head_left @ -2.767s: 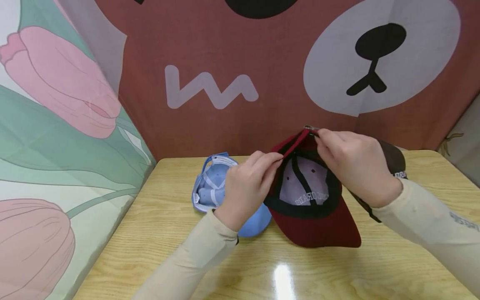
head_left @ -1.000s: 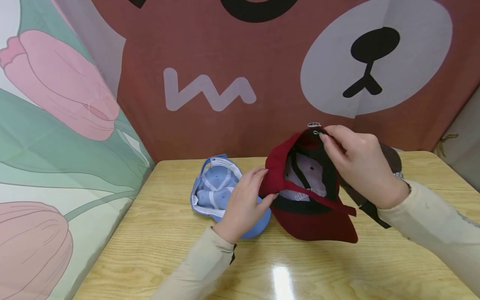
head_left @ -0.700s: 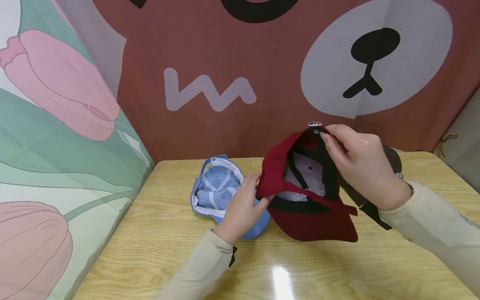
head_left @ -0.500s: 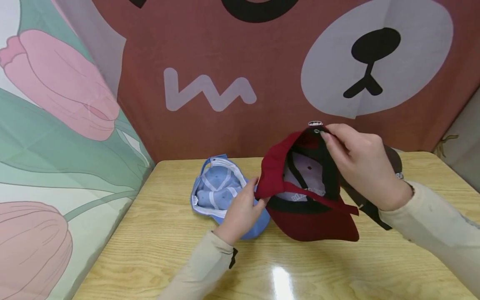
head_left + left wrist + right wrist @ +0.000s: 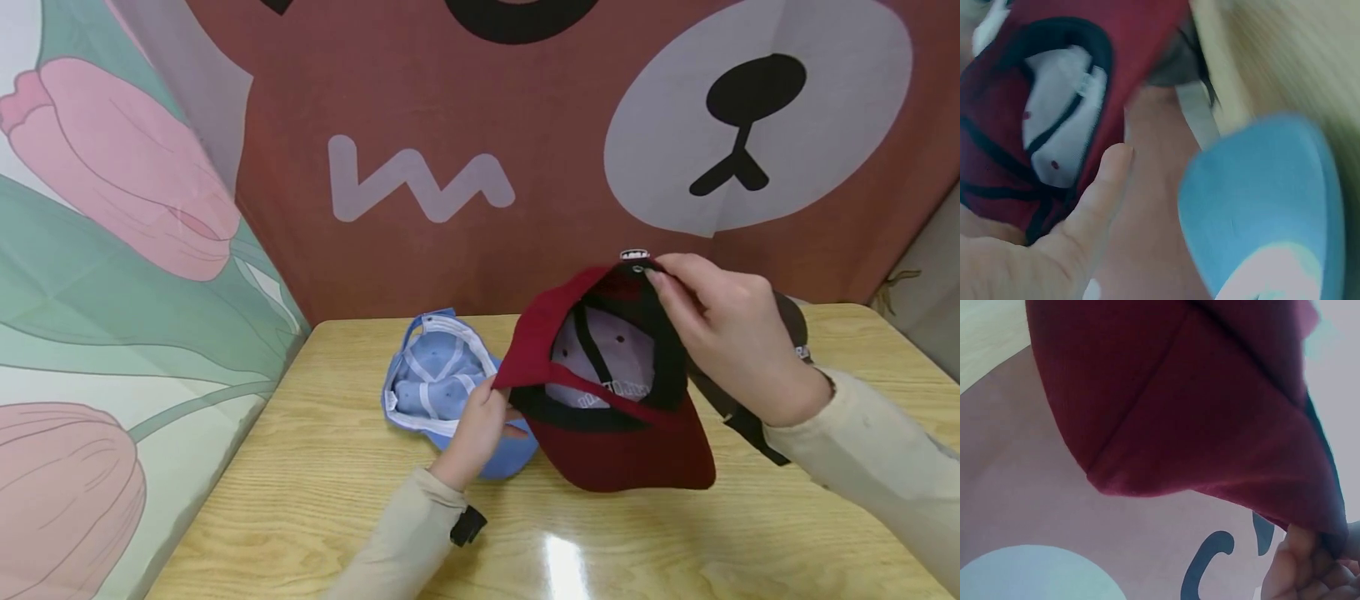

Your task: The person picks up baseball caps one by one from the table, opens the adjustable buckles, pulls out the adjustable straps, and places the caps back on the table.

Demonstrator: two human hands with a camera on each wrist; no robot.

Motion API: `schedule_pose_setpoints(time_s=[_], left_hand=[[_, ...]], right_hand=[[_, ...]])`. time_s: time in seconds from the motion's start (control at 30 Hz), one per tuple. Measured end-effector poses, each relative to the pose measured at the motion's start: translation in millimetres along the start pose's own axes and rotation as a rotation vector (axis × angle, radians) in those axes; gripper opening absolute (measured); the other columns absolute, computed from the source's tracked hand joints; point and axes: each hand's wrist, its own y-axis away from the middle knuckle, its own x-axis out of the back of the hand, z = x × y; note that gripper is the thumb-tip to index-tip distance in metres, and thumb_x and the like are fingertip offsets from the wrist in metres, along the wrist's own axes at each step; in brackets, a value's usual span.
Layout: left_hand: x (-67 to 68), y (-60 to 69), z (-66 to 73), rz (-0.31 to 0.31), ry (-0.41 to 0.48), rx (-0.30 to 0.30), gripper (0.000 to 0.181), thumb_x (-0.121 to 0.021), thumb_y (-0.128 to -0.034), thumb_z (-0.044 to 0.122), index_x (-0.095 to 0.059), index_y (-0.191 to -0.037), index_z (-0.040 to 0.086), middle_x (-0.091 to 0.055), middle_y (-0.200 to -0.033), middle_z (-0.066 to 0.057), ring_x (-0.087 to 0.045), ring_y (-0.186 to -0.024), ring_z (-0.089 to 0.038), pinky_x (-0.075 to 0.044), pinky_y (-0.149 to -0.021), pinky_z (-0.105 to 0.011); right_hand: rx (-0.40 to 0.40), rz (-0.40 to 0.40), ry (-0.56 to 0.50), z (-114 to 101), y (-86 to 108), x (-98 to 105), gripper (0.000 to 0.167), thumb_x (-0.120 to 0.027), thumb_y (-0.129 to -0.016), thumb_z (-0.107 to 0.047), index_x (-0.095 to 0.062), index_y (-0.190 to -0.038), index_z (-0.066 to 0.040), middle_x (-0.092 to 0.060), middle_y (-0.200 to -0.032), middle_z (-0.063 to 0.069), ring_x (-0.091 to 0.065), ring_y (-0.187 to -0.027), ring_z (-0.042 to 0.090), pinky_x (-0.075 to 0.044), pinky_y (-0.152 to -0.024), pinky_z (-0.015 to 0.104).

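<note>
A dark red baseball cap (image 5: 622,450) is held up above the table, its inside facing me and its brim low. My right hand (image 5: 727,333) pinches the back edge beside a small metal buckle (image 5: 634,254); in the right wrist view its fingertips grip the red cloth (image 5: 1210,425). My left hand (image 5: 480,429) holds the cap's left side, the thumb (image 5: 1094,200) lying along the edge in the left wrist view. The red strap (image 5: 600,387) hangs loose across the opening, out of the buckle.
A blue cap (image 5: 435,375) lies upturned on the wooden table (image 5: 315,467), just left of the red one. Behind my right hand is a dark brown cap (image 5: 791,321), partly hidden. A printed bear cloth (image 5: 420,267) hangs along the table's back edge.
The strap has come out of the buckle and dropped across the opening. My left hand has gone from the strap down to the cap's left side, drawing it leftward; the right hand keeps its pinch.
</note>
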Motion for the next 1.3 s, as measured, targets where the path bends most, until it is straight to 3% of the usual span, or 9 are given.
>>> schedule_pose_setpoints(time_s=[0.1,0.2,0.3,0.43,0.63,0.73,0.83,1.0,1.3], left_hand=[[0.4,2.4,2.1,-0.006,0.156,0.058,0.042,-0.037,-0.1055,0.029,-0.057,-0.118,-0.006,-0.069,-0.092,-0.014,-0.069,-0.083,-0.024,-0.056,-0.072,-0.044],[1.5,4.8,4.4,-0.021,0.241,0.078,0.042,-0.037,-0.1054,0.030,-0.057,-0.117,-0.006,-0.069,-0.087,-0.008,-0.068,-0.077,-0.016,-0.055,-0.077,-0.042],[2.7,7.1,5.2,-0.054,0.311,0.070,0.043,-0.034,-0.1063,0.028,-0.054,-0.120,-0.007,-0.069,-0.093,-0.009,-0.068,-0.080,-0.016,-0.053,-0.083,-0.042],[3.9,11.3,6.3,-0.089,0.387,0.055,0.042,-0.030,-0.1069,0.024,-0.047,-0.126,-0.009,-0.065,-0.108,-0.017,-0.066,-0.094,-0.025,-0.051,-0.088,-0.045],[4.1,16.6,10.2,-0.080,0.465,0.040,0.038,-0.028,-0.1073,0.022,-0.043,-0.127,-0.007,-0.062,-0.111,-0.018,-0.063,-0.097,-0.027,-0.050,-0.088,-0.044],[4.1,18.9,12.6,-0.051,0.505,0.036,0.034,-0.027,-0.1074,0.021,-0.043,-0.125,-0.004,-0.063,-0.105,-0.014,-0.063,-0.093,-0.025,-0.050,-0.088,-0.044],[4.5,21.1,14.7,-0.021,0.521,0.032,0.034,-0.025,-0.1075,0.019,-0.040,-0.128,-0.004,-0.061,-0.108,-0.016,-0.062,-0.099,-0.029,-0.049,-0.090,-0.047],[4.6,23.0,16.3,0.008,0.520,0.034,0.038,-0.021,-0.1073,0.016,-0.032,-0.136,-0.007,-0.052,-0.124,-0.029,-0.054,-0.114,-0.041,-0.046,-0.095,-0.050],[7.3,24.5,22.2,0.054,0.566,0.016,0.025,-0.026,-0.1053,0.012,-0.045,-0.118,0.000,-0.061,-0.093,-0.008,-0.062,-0.095,-0.027,-0.049,-0.091,-0.046]], right_hand=[[-0.011,-0.014,-0.001,1,1.9,0,0.020,-0.070,-0.081,0.012,-0.068,-0.100,0.007,-0.070,-0.089,0.016,-0.060,-0.066,0.022,-0.034,-0.079,0.001],[-0.001,-0.024,0.007,3,4.0,0,0.020,-0.071,-0.079,0.012,-0.069,-0.098,0.006,-0.069,-0.089,0.015,-0.059,-0.069,0.021,-0.036,-0.077,0.004],[0.034,-0.027,0.017,6,6.5,1,0.019,-0.071,-0.079,0.011,-0.069,-0.097,0.006,-0.068,-0.087,0.014,-0.055,-0.069,0.017,-0.038,-0.070,0.010],[0.075,-0.040,-0.002,12,9.7,0,0.013,-0.064,-0.092,-0.005,-0.069,-0.099,0.005,-0.067,-0.089,0.013,-0.052,-0.072,0.015,-0.039,-0.069,0.015],[0.121,-0.026,-0.086,17,14.5,-4,0.034,-0.055,-0.100,-0.025,-0.070,-0.094,0.005,-0.065,-0.090,0.015,-0.054,-0.081,0.024,-0.037,-0.082,0.014],[0.146,-0.039,-0.100,18,18.4,-6,0.057,-0.042,-0.103,-0.043,-0.069,-0.091,0.006,-0.065,-0.090,0.016,-0.054,-0.084,0.027,-0.036,-0.085,0.014],[0.171,-0.033,-0.117,19,22.7,-8,0.056,-0.043,-0.103,-0.042,-0.069,-0.091,0.006,-0.066,-0.090,0.016,-0.056,-0.086,0.028,-0.035,-0.090,0.014],[0.213,-0.030,-0.120,22,29.1,-12,0.051,-0.044,-0.103,-0.038,-0.070,-0.095,0.005,-0.067,-0.092,0.016,-0.057,-0.090,0.032,-0.033,-0.095,0.018],[0.269,-0.122,-0.062,28,41.0,-15,0.052,-0.040,-0.104,-0.039,-0.068,-0.101,0.006,-0.065,-0.102,0.019,-0.055,-0.098,0.036,-0.028,-0.106,0.022]])
